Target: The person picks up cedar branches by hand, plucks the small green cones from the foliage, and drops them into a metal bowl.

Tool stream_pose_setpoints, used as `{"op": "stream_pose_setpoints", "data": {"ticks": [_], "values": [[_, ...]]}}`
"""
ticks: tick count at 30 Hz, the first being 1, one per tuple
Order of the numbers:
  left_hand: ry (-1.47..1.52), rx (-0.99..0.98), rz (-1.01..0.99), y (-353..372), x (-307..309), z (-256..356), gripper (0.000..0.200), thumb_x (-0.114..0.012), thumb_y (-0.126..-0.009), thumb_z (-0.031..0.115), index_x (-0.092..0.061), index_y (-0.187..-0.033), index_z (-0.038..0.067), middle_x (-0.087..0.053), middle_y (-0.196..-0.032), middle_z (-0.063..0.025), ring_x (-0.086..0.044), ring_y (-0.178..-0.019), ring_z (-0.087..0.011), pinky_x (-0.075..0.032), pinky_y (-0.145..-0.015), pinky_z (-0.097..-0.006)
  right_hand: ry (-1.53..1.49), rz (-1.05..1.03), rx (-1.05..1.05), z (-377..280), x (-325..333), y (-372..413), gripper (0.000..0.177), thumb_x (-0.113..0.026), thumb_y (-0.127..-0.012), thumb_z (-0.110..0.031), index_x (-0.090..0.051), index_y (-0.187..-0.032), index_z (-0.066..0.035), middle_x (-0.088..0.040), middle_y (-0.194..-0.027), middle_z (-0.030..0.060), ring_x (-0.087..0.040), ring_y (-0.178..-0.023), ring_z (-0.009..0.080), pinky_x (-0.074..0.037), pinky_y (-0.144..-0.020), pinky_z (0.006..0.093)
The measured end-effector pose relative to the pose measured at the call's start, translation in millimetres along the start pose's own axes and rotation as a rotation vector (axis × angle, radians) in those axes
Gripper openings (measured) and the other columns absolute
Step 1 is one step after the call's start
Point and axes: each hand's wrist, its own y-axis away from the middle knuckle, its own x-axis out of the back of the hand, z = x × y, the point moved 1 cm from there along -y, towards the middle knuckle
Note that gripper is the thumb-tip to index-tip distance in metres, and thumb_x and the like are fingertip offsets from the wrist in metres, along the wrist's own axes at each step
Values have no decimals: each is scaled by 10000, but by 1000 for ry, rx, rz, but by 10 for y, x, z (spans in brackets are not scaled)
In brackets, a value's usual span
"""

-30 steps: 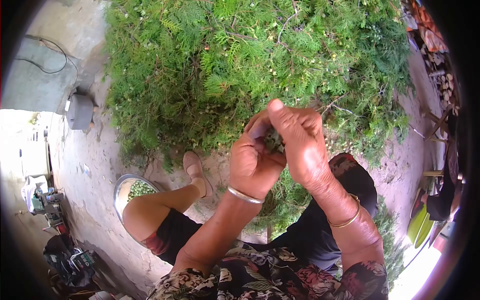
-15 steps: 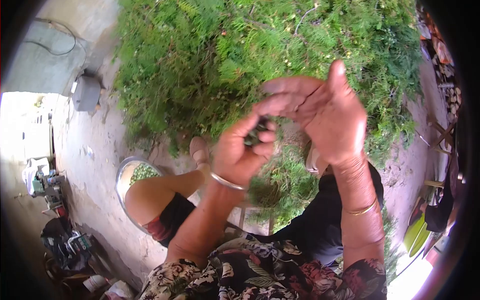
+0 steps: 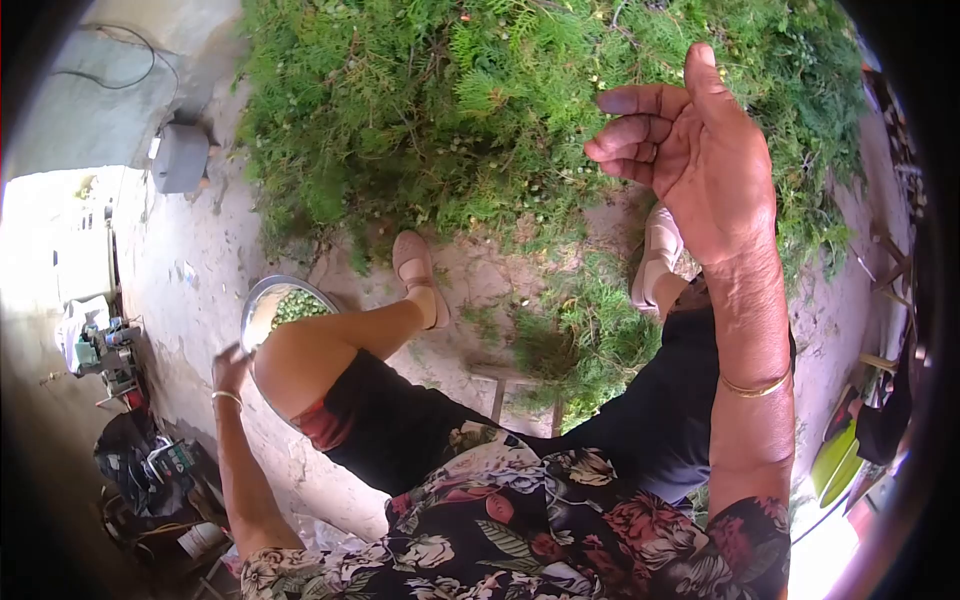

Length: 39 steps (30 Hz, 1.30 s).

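Observation:
My left hand (image 3: pixel 231 369), with a bangle at the wrist, is low on the left at the outer rim of a metal basin (image 3: pixel 258 318). Its fingers are small and partly hidden, so what they hold does not show. Small green cones (image 3: pixel 297 306) lie in the basin, which is partly covered by my bent knee. My right hand (image 3: pixel 695 160) is raised in front of a big heap of green conifer branches (image 3: pixel 400 140). Its palm faces left, the thumb points up, the fingers are loosely curved, and nothing is in it.
More cut sprigs (image 3: pixel 590 315) lie between my feet, beside a wooden stool edge (image 3: pixel 505 378). A grey box-like object (image 3: pixel 181 160) stands by the left wall. Tools and dark bags (image 3: pixel 145 460) fill the lower left. A green object (image 3: pixel 835 465) is at the right.
My left hand, which held dark green cones in front of me, has swung down and left to the basin. My right hand has moved up and right, away from it.

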Motion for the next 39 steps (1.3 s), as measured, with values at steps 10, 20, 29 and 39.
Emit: {"op": "stream_pose_setpoints", "data": {"ticks": [10, 20, 29, 39], "values": [[-261, -949, -547, 483, -863, 3075, 501, -667, -780, 168, -516, -1239, 35, -518, -1258, -172, -532, -1128, -284, -439, -927, -357, -203, 54, 24, -211, 272, 161, 576, -297, -980, -442, -539, -1052, 75, -609, -761, 110, -613, -778, 237, -474, -761, 365], [-375, -1047, -679, 1370, -4049, 4508, 788, -699, -768, 266, -271, -1406, 88, -95, -1473, -257, -227, -1332, -446, -300, -1072, -479, -336, 126, -1, -217, 655, 233, 573, -167, -1006, -390, -482, -1104, 78, -450, -662, 92, -485, -698, 261, -398, -742, 426], [-608, -1123, -667, 2211, -4348, 4011, 730, -620, -767, 153, -299, -1421, 180, -68, -1520, -128, -90, -1387, -388, -201, -1059, -612, -400, 115, -116, -239, 727, 314, 453, -206, -1012, -351, -427, -1040, 44, -374, -623, 65, -445, -616, 226, -382, -698, 432], [-298, -1041, -844, 1892, -4278, 3427, 157, -593, -800, 27, -602, -954, 59, -593, -772, -115, -542, -619, -201, -535, -633, -257, -315, 182, -92, -73, 711, 408, 268, -372, -982, -272, -400, -929, -12, -394, -568, 42, -469, -530, 219, -429, -652, 416]]}}
